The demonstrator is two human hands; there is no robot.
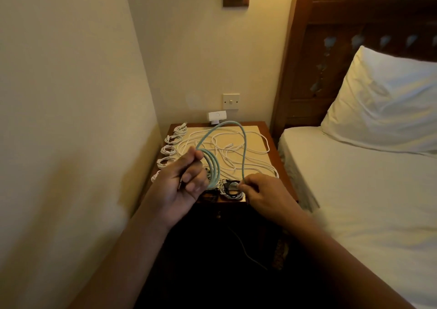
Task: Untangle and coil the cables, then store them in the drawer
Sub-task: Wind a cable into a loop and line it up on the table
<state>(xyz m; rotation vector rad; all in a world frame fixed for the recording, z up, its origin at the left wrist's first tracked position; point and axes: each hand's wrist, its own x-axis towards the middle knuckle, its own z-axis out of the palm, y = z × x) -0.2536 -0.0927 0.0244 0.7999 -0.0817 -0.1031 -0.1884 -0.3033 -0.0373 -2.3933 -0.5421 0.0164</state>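
Note:
My left hand [182,178] is closed on several loops of a pale green cable [214,166], held above the front of the wooden nightstand [279,166]. From the loops the green cable arcs up and over, then drops to my right hand [262,192], which pinches its free end. A tangle of loose white cables [236,147] sprawls over the nightstand top. Several small coiled white cables [169,149] lie in a row along its left edge. A black and white coiled bundle [230,188] sits at the front edge between my hands. No drawer can be made out in the dark front.
A bed with white sheet [366,190] and pillow [383,100] stands close on the right, its wooden headboard [331,48] behind. A wall [71,119] hems the left side. A white device [217,116] and a wall switch [231,101] sit behind the nightstand.

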